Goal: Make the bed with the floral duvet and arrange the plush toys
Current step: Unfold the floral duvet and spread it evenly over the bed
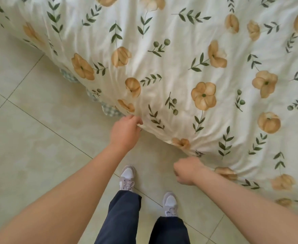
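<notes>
The floral duvet [179,67], white with orange flowers and green sprigs, covers the bed and fills the upper and right part of the head view. Its near corner hangs over the bed's edge toward me. My left hand [125,131] pinches the duvet's edge at that corner, fingers curled into the fabric. My right hand [187,170] grips the hem a little further right, fist closed, the cloth gathered into tight folds above it. No plush toys are in sight.
A blue-and-white checked sheet [109,109] peeks out under the duvet along the bed's left edge. Pale tiled floor [39,138] lies to the left and below. My feet in light sneakers [127,176] stand close to the bed corner.
</notes>
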`<state>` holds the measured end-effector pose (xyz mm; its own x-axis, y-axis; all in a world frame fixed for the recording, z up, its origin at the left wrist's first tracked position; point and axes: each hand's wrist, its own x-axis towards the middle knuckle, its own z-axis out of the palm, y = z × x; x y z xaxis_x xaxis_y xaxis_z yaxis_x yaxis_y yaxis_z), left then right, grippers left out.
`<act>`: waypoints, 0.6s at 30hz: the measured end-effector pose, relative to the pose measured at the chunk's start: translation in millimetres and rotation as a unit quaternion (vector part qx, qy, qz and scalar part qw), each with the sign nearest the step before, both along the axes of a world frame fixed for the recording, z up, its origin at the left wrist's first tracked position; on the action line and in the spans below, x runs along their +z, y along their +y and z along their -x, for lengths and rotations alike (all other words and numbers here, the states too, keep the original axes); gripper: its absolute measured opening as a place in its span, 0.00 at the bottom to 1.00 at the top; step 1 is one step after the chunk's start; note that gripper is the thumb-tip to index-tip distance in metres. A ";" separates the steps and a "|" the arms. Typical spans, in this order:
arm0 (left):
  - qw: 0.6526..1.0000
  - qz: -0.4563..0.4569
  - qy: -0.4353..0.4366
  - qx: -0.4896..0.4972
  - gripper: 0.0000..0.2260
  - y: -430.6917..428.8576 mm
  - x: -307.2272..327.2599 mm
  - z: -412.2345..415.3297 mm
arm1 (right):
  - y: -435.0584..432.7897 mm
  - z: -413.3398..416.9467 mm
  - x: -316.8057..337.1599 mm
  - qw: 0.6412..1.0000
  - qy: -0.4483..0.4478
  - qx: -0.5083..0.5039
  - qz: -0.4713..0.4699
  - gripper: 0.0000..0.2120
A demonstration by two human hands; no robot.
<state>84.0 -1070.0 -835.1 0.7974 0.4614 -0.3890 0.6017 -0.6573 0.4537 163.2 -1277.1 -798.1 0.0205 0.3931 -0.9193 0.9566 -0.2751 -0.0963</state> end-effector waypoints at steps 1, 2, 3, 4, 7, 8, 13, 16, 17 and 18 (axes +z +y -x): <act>0.999 0.003 -0.036 -0.009 0.12 -6.2 11.0 -6.2 | -8.3 6.6 4.0 0.995 0.019 -0.090 -0.034 0.14; 0.998 0.014 -0.056 -0.030 0.11 -13.7 20.3 -12.7 | -15.6 7.7 6.9 0.984 0.020 -0.150 -0.099 0.15; 0.996 0.024 -0.068 -0.058 0.11 -26.1 30.2 -19.0 | -27.9 3.1 8.8 0.971 0.003 -0.174 -0.166 0.16; 0.993 0.030 -0.073 -0.092 0.11 -38.6 37.5 -23.8 | -40.2 -4.7 10.0 0.954 -0.015 -0.186 -0.236 0.16; 0.979 0.015 -0.098 -0.176 0.10 -90.7 53.3 -32.6 | -84.0 -36.7 21.5 0.876 -0.048 -0.283 -0.387 0.16; 0.977 0.011 -0.102 -0.189 0.10 -104.1 56.1 -33.6 | -93.5 -47.9 26.4 0.851 -0.056 -0.316 -0.415 0.16; 0.979 0.048 -0.082 -0.178 0.13 -213.6 67.4 -48.6 | -195.6 -109.6 50.8 0.733 -0.201 -0.477 -0.441 0.20; 0.978 0.065 -0.092 -0.177 0.14 -294.5 74.5 -61.4 | -277.4 -139.5 59.9 0.662 -0.314 -0.575 -0.364 0.20; 0.977 0.074 -0.092 -0.179 0.15 -311.4 75.4 -64.3 | -292.3 -146.8 59.0 0.628 -0.324 -0.628 -0.326 0.20; 0.976 0.082 -0.089 -0.182 0.16 -343.5 79.3 -70.9 | -321.3 -156.1 59.6 0.577 -0.319 -0.697 -0.284 0.20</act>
